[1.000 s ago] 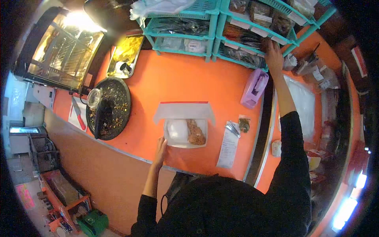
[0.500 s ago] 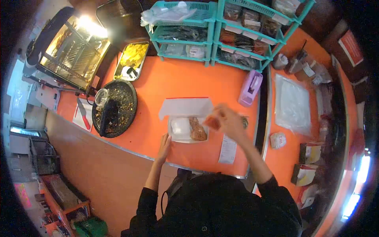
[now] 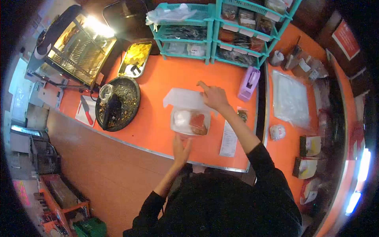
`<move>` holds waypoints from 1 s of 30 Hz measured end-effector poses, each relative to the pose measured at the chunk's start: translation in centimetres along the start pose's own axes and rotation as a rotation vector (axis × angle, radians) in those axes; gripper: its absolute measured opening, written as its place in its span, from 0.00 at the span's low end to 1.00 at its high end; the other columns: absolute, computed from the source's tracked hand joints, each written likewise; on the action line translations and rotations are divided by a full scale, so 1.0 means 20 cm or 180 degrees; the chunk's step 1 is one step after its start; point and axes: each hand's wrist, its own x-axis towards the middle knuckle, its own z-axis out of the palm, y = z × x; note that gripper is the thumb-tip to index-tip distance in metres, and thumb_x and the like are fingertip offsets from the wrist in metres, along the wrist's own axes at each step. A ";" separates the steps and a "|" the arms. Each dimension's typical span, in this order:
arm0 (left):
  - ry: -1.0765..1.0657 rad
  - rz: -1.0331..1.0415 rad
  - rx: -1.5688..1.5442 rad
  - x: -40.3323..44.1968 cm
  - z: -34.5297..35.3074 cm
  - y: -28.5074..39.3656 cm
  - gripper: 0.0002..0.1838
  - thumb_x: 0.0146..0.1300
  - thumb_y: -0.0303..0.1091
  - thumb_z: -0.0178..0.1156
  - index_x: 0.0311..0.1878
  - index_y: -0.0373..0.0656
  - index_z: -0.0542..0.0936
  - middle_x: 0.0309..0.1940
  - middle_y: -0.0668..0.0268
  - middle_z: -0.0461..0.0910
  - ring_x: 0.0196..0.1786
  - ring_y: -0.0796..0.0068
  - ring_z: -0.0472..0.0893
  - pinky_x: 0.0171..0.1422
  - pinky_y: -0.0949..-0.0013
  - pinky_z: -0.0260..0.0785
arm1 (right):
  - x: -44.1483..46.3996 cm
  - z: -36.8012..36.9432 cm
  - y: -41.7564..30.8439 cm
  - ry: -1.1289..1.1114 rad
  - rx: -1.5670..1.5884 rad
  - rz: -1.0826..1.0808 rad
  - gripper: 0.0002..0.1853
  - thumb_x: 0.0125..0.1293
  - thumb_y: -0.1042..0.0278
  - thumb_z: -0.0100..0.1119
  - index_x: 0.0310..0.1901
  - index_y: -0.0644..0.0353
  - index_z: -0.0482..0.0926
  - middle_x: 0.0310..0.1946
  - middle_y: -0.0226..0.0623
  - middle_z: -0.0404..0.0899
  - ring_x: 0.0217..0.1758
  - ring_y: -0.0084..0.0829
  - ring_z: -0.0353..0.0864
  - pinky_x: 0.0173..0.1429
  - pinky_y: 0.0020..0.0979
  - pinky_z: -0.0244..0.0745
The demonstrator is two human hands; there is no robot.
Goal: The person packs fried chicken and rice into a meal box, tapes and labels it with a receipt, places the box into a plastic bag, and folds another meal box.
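Observation:
A white paper food box sits on the orange counter with its lid folded back. In its left half is a white rounded bundle; in the right half lies a browned fried piece of food with a red sauce sachet on top. My left hand is at the front edge of the box, fingers apart. Over the right part of the lid hovers my right hand, holding nothing, index finger stretched out; whether it touches the lid I cannot tell.
A printed receipt and a small packet lie at the right. Further left stand a black stone mortar, a red-handled knife and a metal tray. Behind are teal racks and a purple tape dispenser.
My right hand has let go of the red sachet, which now lies in the box, and has moved up to the lid. My left hand has shifted from the box's left corner to its front.

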 end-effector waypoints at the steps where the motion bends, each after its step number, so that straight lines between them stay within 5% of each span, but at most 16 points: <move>1: -0.0080 0.0526 0.0222 -0.01 0.02 0.10 0.18 0.58 0.41 0.62 0.43 0.36 0.71 0.40 0.50 0.69 0.48 0.52 0.68 0.54 0.56 0.61 | -0.07 -0.06 -0.03 -0.0232 -0.0264 0.0029 0.29 0.58 0.63 0.55 0.64 0.42 0.62 0.28 0.48 0.80 0.34 0.52 0.81 0.36 0.52 0.74; 4: -0.0142 0.1275 0.0369 -0.03 0.06 0.37 0.18 0.57 0.36 0.63 0.47 0.37 0.72 0.43 0.50 0.70 0.51 0.51 0.70 0.56 0.56 0.62 | -0.32 -0.25 -0.19 -0.1136 0.0026 0.0649 0.32 0.57 0.61 0.58 0.64 0.39 0.61 0.31 0.49 0.80 0.37 0.50 0.81 0.40 0.50 0.74; 6: -0.0150 0.1521 0.0300 -0.06 0.07 0.38 0.19 0.56 0.33 0.62 0.50 0.38 0.72 0.44 0.50 0.71 0.52 0.52 0.72 0.56 0.56 0.64 | -0.53 -0.17 -0.18 -0.0949 0.0819 0.0237 0.33 0.54 0.57 0.64 0.62 0.45 0.64 0.32 0.49 0.80 0.39 0.49 0.81 0.42 0.47 0.75; 8: -0.0759 0.1065 0.0350 -0.12 -0.01 0.25 0.17 0.55 0.28 0.63 0.48 0.40 0.74 0.42 0.53 0.76 0.48 0.54 0.78 0.51 0.60 0.70 | -0.66 -0.16 -0.17 -0.1098 0.1450 0.0063 0.33 0.53 0.59 0.64 0.62 0.47 0.65 0.27 0.46 0.80 0.34 0.47 0.82 0.39 0.43 0.76; 10: -0.0372 0.1103 0.0207 -0.16 -0.13 0.11 0.14 0.53 0.24 0.63 0.44 0.42 0.77 0.36 0.56 0.80 0.39 0.56 0.82 0.41 0.64 0.73 | -0.69 -0.16 -0.17 -0.1236 0.2093 -0.0151 0.34 0.53 0.62 0.65 0.63 0.48 0.65 0.22 0.43 0.79 0.28 0.44 0.82 0.36 0.40 0.77; 13: 0.0082 0.1289 0.0634 -0.14 -0.36 0.02 0.10 0.52 0.23 0.64 0.39 0.39 0.78 0.30 0.57 0.80 0.33 0.57 0.82 0.38 0.65 0.73 | -0.68 -0.17 -0.18 -0.0956 0.0312 0.0842 0.37 0.48 0.47 0.69 0.57 0.60 0.70 0.33 0.44 0.81 0.38 0.47 0.82 0.41 0.45 0.77; 15: 0.0367 0.1637 0.0457 -0.01 -0.32 -0.07 0.10 0.52 0.23 0.64 0.39 0.38 0.77 0.30 0.57 0.80 0.32 0.57 0.81 0.37 0.64 0.72 | -0.72 0.13 -0.10 -0.0466 0.0595 0.1118 0.39 0.47 0.43 0.69 0.55 0.60 0.69 0.40 0.47 0.79 0.45 0.49 0.80 0.44 0.47 0.75; 17: 0.1818 0.0760 -0.0017 0.12 -0.22 -0.14 0.09 0.55 0.27 0.65 0.36 0.35 0.77 0.29 0.54 0.77 0.32 0.56 0.78 0.40 0.62 0.71 | -0.74 0.38 -0.08 0.0396 0.0608 0.1899 0.39 0.49 0.41 0.67 0.53 0.63 0.67 0.43 0.50 0.76 0.47 0.52 0.78 0.46 0.46 0.74; 18: 0.1790 0.0767 -0.0024 0.13 -0.20 -0.12 0.09 0.55 0.27 0.65 0.36 0.35 0.77 0.29 0.54 0.77 0.32 0.56 0.78 0.40 0.62 0.71 | -0.75 0.47 -0.07 0.0840 0.0776 0.1759 0.37 0.55 0.40 0.62 0.52 0.67 0.65 0.41 0.53 0.75 0.47 0.54 0.77 0.47 0.47 0.73; 20: 0.2033 0.0968 0.2564 0.14 -0.17 -0.07 0.14 0.63 0.35 0.60 0.41 0.32 0.75 0.33 0.52 0.73 0.38 0.55 0.75 0.44 0.60 0.68 | -0.76 0.54 -0.11 0.0821 0.0760 0.1844 0.34 0.58 0.42 0.59 0.51 0.68 0.66 0.39 0.54 0.75 0.46 0.54 0.77 0.47 0.48 0.73; 21: 0.2014 0.0985 0.2557 0.14 -0.15 -0.11 0.14 0.63 0.35 0.60 0.41 0.32 0.75 0.33 0.52 0.73 0.38 0.55 0.75 0.44 0.60 0.68 | -0.77 0.57 -0.12 0.0778 0.0755 0.1913 0.32 0.61 0.44 0.57 0.49 0.70 0.67 0.38 0.55 0.75 0.46 0.54 0.76 0.47 0.48 0.72; 23: -0.0103 -0.0478 0.1404 0.11 -0.12 -0.18 0.18 0.70 0.40 0.51 0.46 0.30 0.72 0.40 0.52 0.71 0.44 0.53 0.73 0.48 0.59 0.66 | -0.78 0.60 -0.14 0.0469 0.0896 0.2028 0.26 0.66 0.49 0.53 0.44 0.70 0.71 0.35 0.57 0.74 0.43 0.53 0.76 0.46 0.48 0.72; 27: -0.0191 -0.0666 0.0717 0.09 -0.11 -0.21 0.22 0.72 0.41 0.46 0.56 0.29 0.68 0.49 0.52 0.73 0.49 0.57 0.74 0.54 0.59 0.66 | -0.83 0.58 -0.11 0.0477 0.1253 0.1581 0.22 0.68 0.52 0.51 0.43 0.69 0.74 0.36 0.55 0.76 0.43 0.51 0.77 0.44 0.43 0.74; 29: 0.0210 -0.0042 -0.1003 0.07 -0.12 -0.27 0.23 0.73 0.39 0.46 0.62 0.31 0.66 0.55 0.54 0.73 0.56 0.63 0.74 0.61 0.62 0.64 | -0.86 0.50 -0.12 0.0585 0.1618 0.1333 0.20 0.69 0.54 0.51 0.43 0.69 0.74 0.37 0.54 0.77 0.44 0.49 0.78 0.44 0.40 0.75; 30: 0.0189 -0.0039 -0.1001 0.07 -0.12 -0.28 0.23 0.73 0.39 0.46 0.62 0.31 0.66 0.55 0.54 0.73 0.56 0.63 0.74 0.61 0.62 0.64 | -0.88 0.45 -0.16 0.0940 0.1968 0.1180 0.19 0.68 0.57 0.52 0.45 0.69 0.74 0.38 0.52 0.77 0.45 0.47 0.79 0.44 0.38 0.76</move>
